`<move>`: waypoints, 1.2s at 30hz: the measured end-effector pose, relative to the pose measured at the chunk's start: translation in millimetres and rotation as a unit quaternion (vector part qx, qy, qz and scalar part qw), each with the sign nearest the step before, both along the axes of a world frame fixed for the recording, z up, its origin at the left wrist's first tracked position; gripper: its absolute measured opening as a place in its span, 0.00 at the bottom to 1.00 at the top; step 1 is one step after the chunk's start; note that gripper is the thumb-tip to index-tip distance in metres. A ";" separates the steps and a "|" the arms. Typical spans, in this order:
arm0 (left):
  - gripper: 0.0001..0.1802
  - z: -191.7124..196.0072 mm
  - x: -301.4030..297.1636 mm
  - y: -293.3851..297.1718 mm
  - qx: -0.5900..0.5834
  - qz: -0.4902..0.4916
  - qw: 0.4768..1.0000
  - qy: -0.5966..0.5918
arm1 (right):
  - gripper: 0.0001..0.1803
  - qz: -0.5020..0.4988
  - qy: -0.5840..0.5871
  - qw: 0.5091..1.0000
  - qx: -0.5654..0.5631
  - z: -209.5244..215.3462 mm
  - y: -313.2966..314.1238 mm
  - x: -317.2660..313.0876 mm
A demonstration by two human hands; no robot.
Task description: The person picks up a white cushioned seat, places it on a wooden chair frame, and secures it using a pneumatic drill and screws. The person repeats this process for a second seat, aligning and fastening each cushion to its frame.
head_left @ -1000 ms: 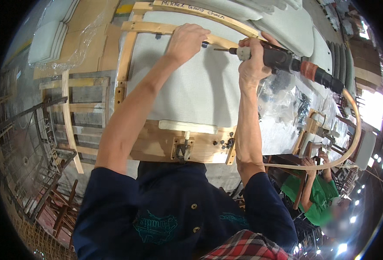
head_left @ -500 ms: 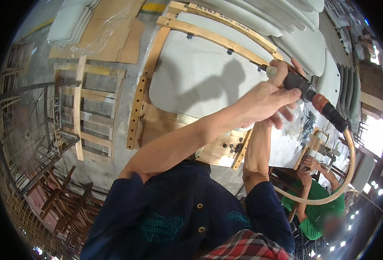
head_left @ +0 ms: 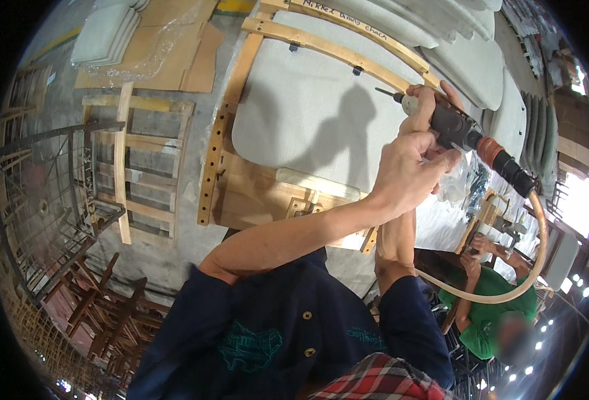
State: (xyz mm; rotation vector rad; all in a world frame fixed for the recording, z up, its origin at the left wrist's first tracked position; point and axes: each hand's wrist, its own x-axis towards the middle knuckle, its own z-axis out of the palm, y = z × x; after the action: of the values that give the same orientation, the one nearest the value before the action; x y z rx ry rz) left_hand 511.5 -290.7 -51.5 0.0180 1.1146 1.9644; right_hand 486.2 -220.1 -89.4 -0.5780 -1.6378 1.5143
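Observation:
My right hand grips a black air-powered screwdriver with an orange collar and a pale hose. Its thin bit points left above a slatted wooden frame. Against the tool's near side lies my left hand, forearm crossing in front of my right one. Its fingers are closed and pinched; what they hold, if anything, is hidden. Beneath both hands a light grey padded panel lies within the wooden jig, which bears small black clips along its far rail. My shadow falls across the panel.
Stacked grey pads stand at the far right. A wooden pallet and a wire rack are at left, with cardboard on the floor behind. At lower right a person in green works at a clamp. The hose loops beside me.
My left hand has moved slightly nearer me, and its fingers have closed beside the tool. The screwdriver has shifted a little left, its bit showing more fully.

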 end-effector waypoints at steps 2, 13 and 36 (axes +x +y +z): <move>0.17 -7.2 -2.1 -2.4 -0.058 0.041 0.990 0.125 | 0.18 -0.040 -0.043 0.989 0.133 -17.6 14.0 -10.1; 0.17 -182.1 -144.6 -26.4 -0.243 0.158 0.689 0.664 | 0.13 -0.011 0.052 0.987 0.155 -71.5 49.8 -25.3; 0.15 -247.9 -216.9 7.3 -0.134 0.073 0.547 0.823 | 0.12 0.026 0.010 0.953 0.302 -114.7 71.9 -55.7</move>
State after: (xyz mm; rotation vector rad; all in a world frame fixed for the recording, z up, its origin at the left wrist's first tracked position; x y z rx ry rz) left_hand 294.6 -283.4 -299.4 2.0131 2.5190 1.4204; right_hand 430.6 -148.2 -204.1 -0.1794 -1.9852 0.9639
